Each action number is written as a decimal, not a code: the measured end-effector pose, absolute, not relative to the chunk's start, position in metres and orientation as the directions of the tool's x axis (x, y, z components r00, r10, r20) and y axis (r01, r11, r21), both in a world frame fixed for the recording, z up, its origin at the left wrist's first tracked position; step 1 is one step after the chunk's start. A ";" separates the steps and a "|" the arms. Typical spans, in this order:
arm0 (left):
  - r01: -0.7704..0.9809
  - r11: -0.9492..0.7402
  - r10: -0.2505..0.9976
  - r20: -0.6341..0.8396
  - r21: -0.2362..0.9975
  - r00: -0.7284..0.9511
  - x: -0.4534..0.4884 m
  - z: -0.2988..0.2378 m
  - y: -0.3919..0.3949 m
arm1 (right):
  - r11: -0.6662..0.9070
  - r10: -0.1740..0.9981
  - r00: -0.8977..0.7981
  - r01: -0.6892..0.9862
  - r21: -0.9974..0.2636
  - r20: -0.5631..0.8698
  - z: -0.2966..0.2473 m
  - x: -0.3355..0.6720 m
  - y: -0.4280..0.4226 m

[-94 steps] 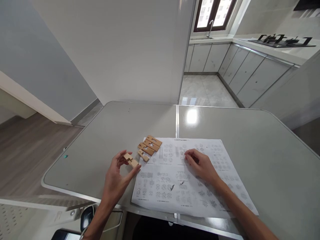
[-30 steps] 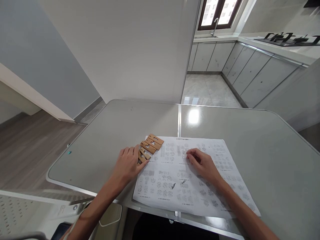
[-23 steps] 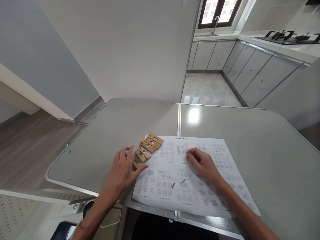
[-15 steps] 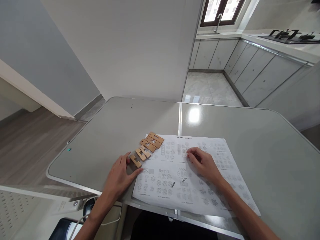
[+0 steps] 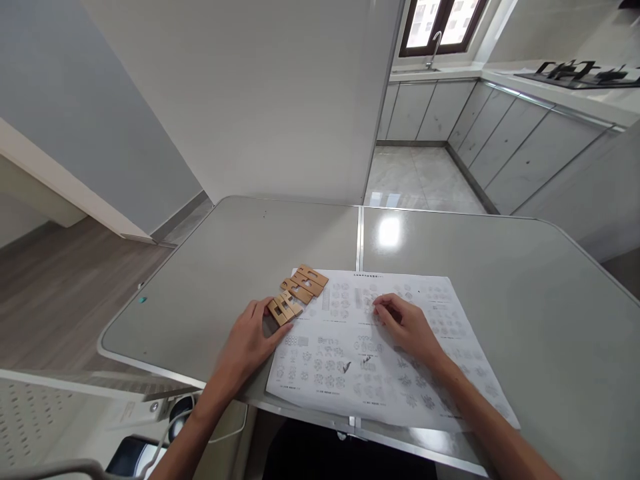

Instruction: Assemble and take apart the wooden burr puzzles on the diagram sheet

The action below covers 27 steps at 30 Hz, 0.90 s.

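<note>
Flat light-brown wooden pieces with notches and cut-outs lie in a slanting row at the left edge of a printed sheet. My left hand has its thumb and forefinger at opposite ends of the nearest notched wooden piece, which sits against its neighbours. Farther along the row are larger pieces with dark numerals, among them a slotted wooden piece. My right hand rests on the sheet, fingertips pinched together; whatever may be between them is too small to name. Rows of small printed figures cover the sheet.
The grey table has a metal seam across it and a raised metal rim. A small teal bit lies near its left edge. Below left, a dark phone-like device and a cable show on a pale surface. A wall stands behind the table.
My left hand has moved away from me and to the right, pushing the nearest wooden piece up against the others and closing the gaps. My right hand has stayed in place.
</note>
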<state>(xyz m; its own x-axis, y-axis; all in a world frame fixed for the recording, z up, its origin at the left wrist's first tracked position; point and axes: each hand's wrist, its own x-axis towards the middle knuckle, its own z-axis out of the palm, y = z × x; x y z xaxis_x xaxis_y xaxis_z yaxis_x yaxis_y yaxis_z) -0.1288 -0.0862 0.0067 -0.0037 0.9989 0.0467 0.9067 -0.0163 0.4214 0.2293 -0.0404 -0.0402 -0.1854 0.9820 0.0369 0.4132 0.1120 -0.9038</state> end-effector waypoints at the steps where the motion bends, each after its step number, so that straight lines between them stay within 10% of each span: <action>1: 0.909 -0.016 0.999 0.053 0.416 -0.007 -0.128 0.008 -0.086 | 0.112 0.982 -0.186 0.413 -0.904 0.036 -0.040 0.229 -0.040; 10: 0.900 0.090 0.973 0.154 0.426 -0.171 -0.119 0.010 -0.079 | 0.136 0.979 -0.195 0.413 -0.900 0.059 -0.039 0.229 -0.040; 27: 0.976 -0.116 0.993 0.042 0.185 0.110 -0.061 -0.024 -0.014 | 0.151 0.978 -0.194 0.389 -0.909 0.080 -0.035 0.227 -0.038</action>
